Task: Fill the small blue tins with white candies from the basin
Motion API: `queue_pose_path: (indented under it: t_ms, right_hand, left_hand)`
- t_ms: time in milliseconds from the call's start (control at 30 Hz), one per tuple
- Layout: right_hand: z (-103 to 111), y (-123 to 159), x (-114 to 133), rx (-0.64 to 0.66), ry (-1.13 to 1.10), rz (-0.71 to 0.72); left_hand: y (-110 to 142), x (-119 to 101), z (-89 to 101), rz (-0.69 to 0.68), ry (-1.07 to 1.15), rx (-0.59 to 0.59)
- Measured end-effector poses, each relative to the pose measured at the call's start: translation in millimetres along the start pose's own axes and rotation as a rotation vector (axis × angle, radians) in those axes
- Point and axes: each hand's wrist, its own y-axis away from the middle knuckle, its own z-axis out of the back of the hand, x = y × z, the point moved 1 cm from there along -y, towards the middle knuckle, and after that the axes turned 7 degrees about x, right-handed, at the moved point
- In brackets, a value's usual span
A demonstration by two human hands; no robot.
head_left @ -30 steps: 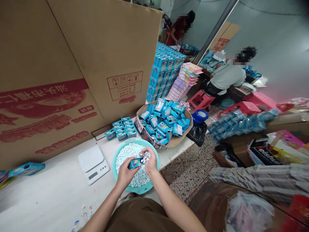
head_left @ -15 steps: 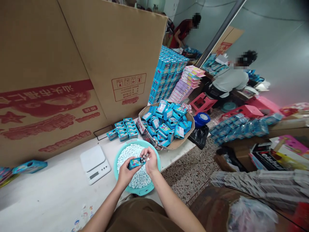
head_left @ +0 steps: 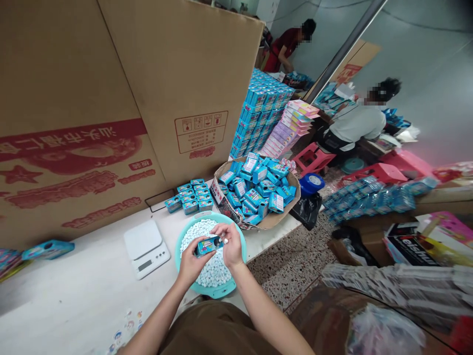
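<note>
Step in hand: looks like hand-filling; small blue tin (head_left: pixel 209 245) held over a teal plastic basin (head_left: pixel 210 215) of white pellets (head_left: pixel 210 273), a few bits showing at tin's right end.
Next move: position seems to call for tin kept steady, w/ R fingers working at its end.
L grip (head_left: pixel 190 261): clenched round tin, fingers wrapped on its body.
R grip (head_left: pixel 232 246): thumb & fingers pinched shut at tin's end; can't tell if pellets are inside pinch.
Tin: btwn both grips, lying nearly level, right above basin's middle, not touching pellets as far as I can tell.
Surface: white (head_left: pixel 74 296), carries basin, w/ digital scale (head_left: pixel 146 249) just left of it.
Upper middle: rows of small tins (head_left: pixel 190 197) nr basin; cardboard tray (head_left: pixel 266 224) of blue boxes (head_left: pixel 258 187) just beyond.
Left: big cardboard sheet w/ red print (head_left: pixel 111 98) stands behind surface.
Further back: tall stack of blue boxes (head_left: pixel 258 113), pink & lilac boxes (head_left: pixel 284 128) beside it.
Upper right: co-worker (head_left: pixel 356 123) seated by pink stool (head_left: pixel 313 158); another co-worker (head_left: pixel 286 47) stands at far end, hands on own pile.
Right: plastic-wrapped blue packs (head_left: pixel 365 199); blue tape roll (head_left: pixel 312 184) over black bag (head_left: pixel 306 212), terrazzo floor (head_left: pixel 284 271) below.
</note>
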Motion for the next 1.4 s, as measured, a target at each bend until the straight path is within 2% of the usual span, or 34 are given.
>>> queue_pose_path:
  t_ms: [200, 333, 433, 567, 700, 800, 900, 1000, 1100, 1167, 1300, 1400]
  right_hand:
    - [3.9, -2.7, -5.0, -0.007, -0.005, -0.058]
    - [3.8, 3.8, -3.8, 0.038, 0.160, -0.035]
    - [-1.2, 10.2, 5.3, 0.058, 0.271, 0.014]
    - [-3.5, 12.2, 13.7, 0.016, 0.214, 0.048]
    - [2.7, 10.5, 5.7, -0.046, 0.114, -0.048]
    - [10.3, 9.9, -3.4, -0.038, 0.078, -0.047]
    - [32.1, 5.2, -19.2, -0.130, 0.110, -0.060]
    - [72.2, -3.0, -46.8, -0.186, 0.376, -0.161]
    - [112.2, -13.3, -78.9, -0.064, 0.649, -0.229]
    - [128.4, -23.0, -98.2, 0.026, 0.777, -0.193]
    - [131.7, -46.6, -132.4, 0.239, 1.185, -0.084]
    - [125.2, -53.6, -154.6, 0.204, 1.281, -0.083]
  left_hand:
    - [1.4, 4.3, -6.9, 0.061, 0.040, 0.002]
    - [3.9, -6.5, -6.9, -0.032, -0.034, 0.023]
    - [5.6, -13.1, -7.1, -0.026, -0.003, 0.009]
    - [7.0, -12.3, -11.2, -0.010, 0.131, -0.026]
    - [8.3, -3.8, -15.9, 0.020, 0.123, -0.005]
    - [11.8, 1.4, -17.0, 0.046, 0.111, 0.013]
    - [16.3, 7.6, -13.4, 0.106, 0.152, -0.031]
    - [20.7, 15.8, -2.8, 0.176, 0.153, -0.115]
    - [26.4, 22.7, 11.6, 0.234, 0.111, -0.173]
    - [31.2, 25.9, 19.6, 0.276, 0.080, -0.199]
    - [40.9, 30.5, 26.0, 0.339, 0.043, -0.239]
    - [46.5, 32.9, 23.8, 0.358, 0.046, -0.244]
